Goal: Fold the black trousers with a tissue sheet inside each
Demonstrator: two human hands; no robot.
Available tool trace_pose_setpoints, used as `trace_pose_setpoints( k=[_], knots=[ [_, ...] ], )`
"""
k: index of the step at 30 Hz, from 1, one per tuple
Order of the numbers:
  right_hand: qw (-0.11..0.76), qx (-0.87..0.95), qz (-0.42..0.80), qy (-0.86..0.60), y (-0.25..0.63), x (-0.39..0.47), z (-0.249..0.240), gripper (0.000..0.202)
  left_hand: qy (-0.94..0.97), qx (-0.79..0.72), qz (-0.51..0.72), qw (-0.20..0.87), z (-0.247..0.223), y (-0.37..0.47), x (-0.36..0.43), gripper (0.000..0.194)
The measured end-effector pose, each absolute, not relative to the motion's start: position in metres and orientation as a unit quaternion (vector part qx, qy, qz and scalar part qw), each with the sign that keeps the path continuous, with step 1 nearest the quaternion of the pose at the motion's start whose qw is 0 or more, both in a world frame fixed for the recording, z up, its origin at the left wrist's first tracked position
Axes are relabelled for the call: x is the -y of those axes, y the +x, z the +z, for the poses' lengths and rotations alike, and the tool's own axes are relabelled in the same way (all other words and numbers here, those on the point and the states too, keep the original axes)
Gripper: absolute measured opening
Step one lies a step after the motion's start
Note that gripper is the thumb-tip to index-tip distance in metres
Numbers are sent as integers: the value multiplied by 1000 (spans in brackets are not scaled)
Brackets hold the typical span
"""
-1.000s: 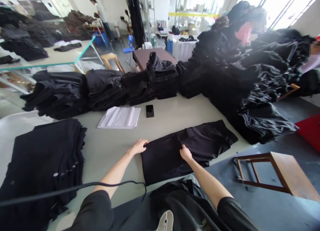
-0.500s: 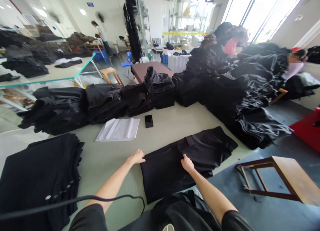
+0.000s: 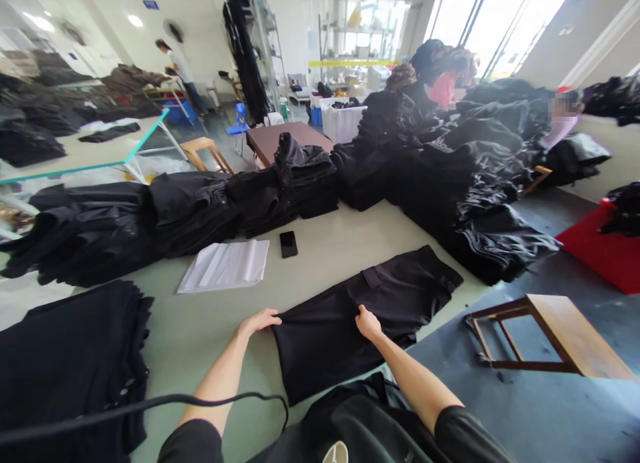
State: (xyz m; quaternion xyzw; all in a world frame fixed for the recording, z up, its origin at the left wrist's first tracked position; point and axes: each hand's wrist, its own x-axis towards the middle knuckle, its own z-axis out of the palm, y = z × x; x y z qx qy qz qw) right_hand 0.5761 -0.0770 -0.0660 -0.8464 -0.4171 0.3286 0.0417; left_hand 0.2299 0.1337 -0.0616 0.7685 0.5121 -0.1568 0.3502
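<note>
Folded black trousers (image 3: 325, 346) with a pocket flap lie slanting across the pale green table (image 3: 215, 343) in front of me. My left hand (image 3: 260, 321) pinches their far left corner between thumb and fingers. My right hand (image 3: 369, 321) is closed on a small dark tool or strip near the middle of the trousers; what it is cannot be made out. A phone (image 3: 289, 244) and a stack of white paper (image 3: 225, 266) lie beyond my hands.
A neat pile of black garments (image 3: 65, 363) is at the left. Folded black stacks (image 3: 195, 206) line the far edge, and a large heap (image 3: 425, 176) rises at the right. A wooden stool (image 3: 575, 329) stands on the floor at the right. A black cord crosses the lower left.
The camera view has shifted slightly to the right. Both hands keep the same hold on the trousers, which have hardly moved.
</note>
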Motion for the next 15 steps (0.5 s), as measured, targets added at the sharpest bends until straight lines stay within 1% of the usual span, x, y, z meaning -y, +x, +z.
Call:
trace_pose_setpoints(
  k=[3,6,7,9,11,13,15],
  knots=[
    [63,411,334,-846,575,78,-65,49,770,-511,-188,333,-58,235,-132,14],
    [95,402,335,-847,573,81,-66,47,780,-530,-195,270,-52,250,-120,10],
    [108,400,336,-846,574,82,-66,46,785,-547,-178,229,-50,258,-111,16],
    [137,400,337,-841,580,83,-63,43,807,-567,-106,126,-47,282,-82,31],
    [168,400,328,-839,599,84,-57,41,844,-533,-32,60,-48,313,-42,36],
    [197,397,299,-845,637,85,-44,39,883,-463,-18,70,-53,346,-1,34],
    [217,385,254,-860,694,89,-28,38,894,-438,-37,86,-58,377,30,34]
  ],
)
